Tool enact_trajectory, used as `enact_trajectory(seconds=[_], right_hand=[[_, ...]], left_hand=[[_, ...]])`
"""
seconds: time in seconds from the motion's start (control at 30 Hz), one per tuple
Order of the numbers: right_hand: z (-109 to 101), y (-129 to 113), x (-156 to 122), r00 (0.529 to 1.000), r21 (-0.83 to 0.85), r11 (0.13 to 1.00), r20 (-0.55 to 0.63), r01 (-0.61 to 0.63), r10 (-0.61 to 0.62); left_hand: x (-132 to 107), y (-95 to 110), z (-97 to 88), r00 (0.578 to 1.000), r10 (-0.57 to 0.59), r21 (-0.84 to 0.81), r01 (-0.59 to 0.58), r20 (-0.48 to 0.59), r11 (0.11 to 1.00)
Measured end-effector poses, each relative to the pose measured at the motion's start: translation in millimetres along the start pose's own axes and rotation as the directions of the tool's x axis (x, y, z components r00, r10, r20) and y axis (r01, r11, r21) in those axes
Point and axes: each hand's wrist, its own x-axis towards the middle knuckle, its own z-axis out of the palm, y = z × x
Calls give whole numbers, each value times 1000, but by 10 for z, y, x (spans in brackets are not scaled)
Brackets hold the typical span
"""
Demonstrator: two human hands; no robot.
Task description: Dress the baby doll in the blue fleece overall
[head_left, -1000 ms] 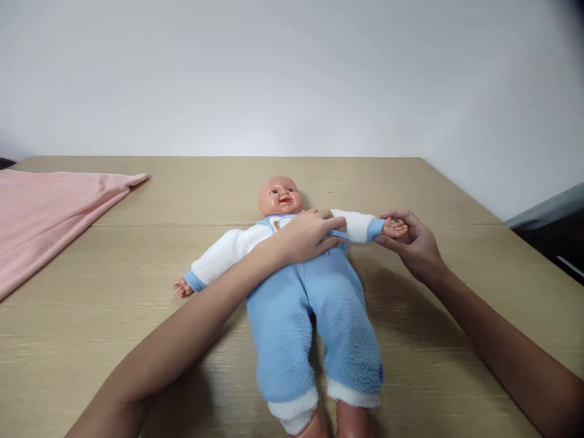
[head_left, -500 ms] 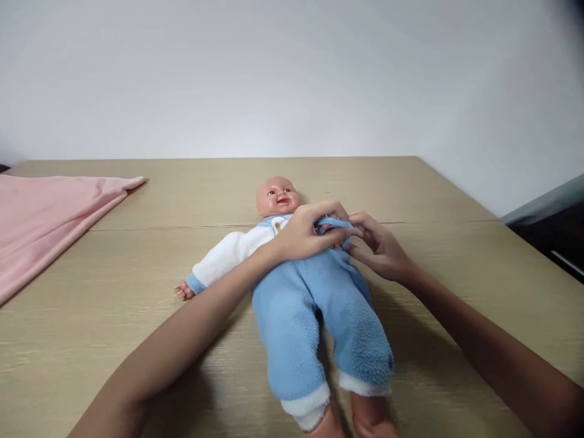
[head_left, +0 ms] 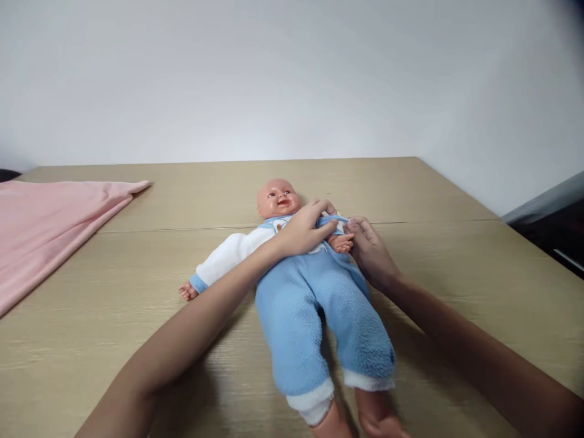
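Smooth plastic baby doll in nubby blue fleece overalls lies face-up on wood-grain table. Left hand pinches overall strap at doll's chest. Right hand fingertips touch the strap, grip unclear.

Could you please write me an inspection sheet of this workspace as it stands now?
Surface: tan wooden table, with a seam running across it.
Things in hand: doll in a blue and white fleece suit, on its back, head away from the camera; one arm folded onto its chest, the other stretched out on the table.
Clutter: pink cloth spread at the far left.
Hands: left hand lies on the doll's chest, grip unclear; right hand holds the doll's folded arm.
Cables: nothing seen.
Surroundings: plain white wall; dark object at the right edge, too cut off to identify.
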Motion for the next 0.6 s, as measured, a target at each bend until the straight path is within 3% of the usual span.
enact_trajectory(seconds=[0.1, 0.3, 0.5, 0.6], right_hand=[[38, 71, 49, 992, -92, 993, -99, 67, -76], [-5, 143, 291, 993, -137, 989, -97, 48, -62], [-56, 289, 485, 997, -195, 980, -48, 42, -52], [-106, 331, 506, 997, -229, 971, -24, 62, -70]], left_hand=[[18, -54, -3, 996, -82, -69, 79, -47, 995], [67, -164, 33, 987, -112, -34, 108, -116, 994], [82, -56, 78, 973, -182, 239, 212, -142, 948], [49, 56, 80, 970, -150, 405, 218, -193, 888]])
